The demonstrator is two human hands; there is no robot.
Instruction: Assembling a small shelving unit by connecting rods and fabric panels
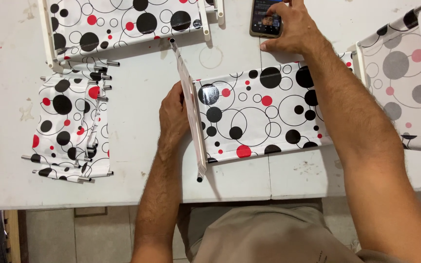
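Holding the spotted fabric panel by its near end, the left hand is curled around the white rail and rod that stick up at that edge, fingers mostly hidden behind it so I can't really tell how tight the grip is. The right hand is just beyond the panel's far edge, wrapped loosely around a phone with the thumb on the screen. Left of the panel there's a stack of finished panels with rods poking out, another framed piece is beyond it, and one more sits to its right. With eyes split toward the phone, I'd say the rail could tip over or the rod could slide out, since only one hand is steadying it on the white table.
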